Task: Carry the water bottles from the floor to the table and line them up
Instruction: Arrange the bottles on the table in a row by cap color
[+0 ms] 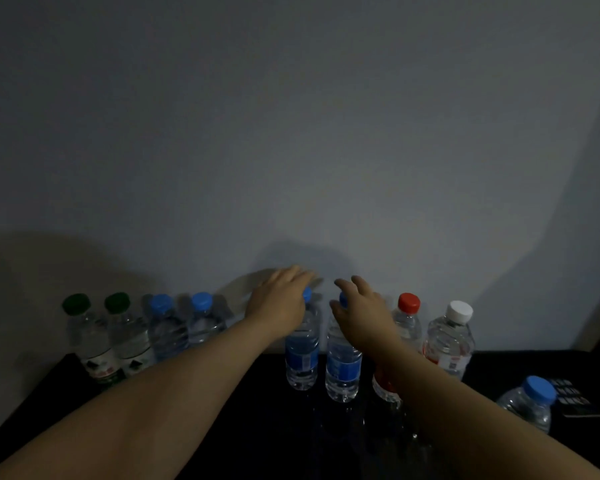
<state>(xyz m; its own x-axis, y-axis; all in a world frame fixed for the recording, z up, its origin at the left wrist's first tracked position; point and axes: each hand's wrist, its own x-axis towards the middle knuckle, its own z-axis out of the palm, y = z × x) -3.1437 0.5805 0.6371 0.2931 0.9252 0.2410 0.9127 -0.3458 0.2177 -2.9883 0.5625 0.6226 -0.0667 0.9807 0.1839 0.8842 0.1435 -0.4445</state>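
Left hand [279, 303] hides one blue-capped bottle [302, 355] top; right hand [361, 311] (fingers spread) hovers released; left grip unclear.

The left hand [280, 303] covered most of the cap of one blue-label bottle [302, 355], so the grip could not be told. The right hand [361, 311] hid the cap of its neighbour bottle [343, 367]. The right forearm crossed the red-cap bottle [407, 322]. A dark flat object [577, 400] was too dim to identify.
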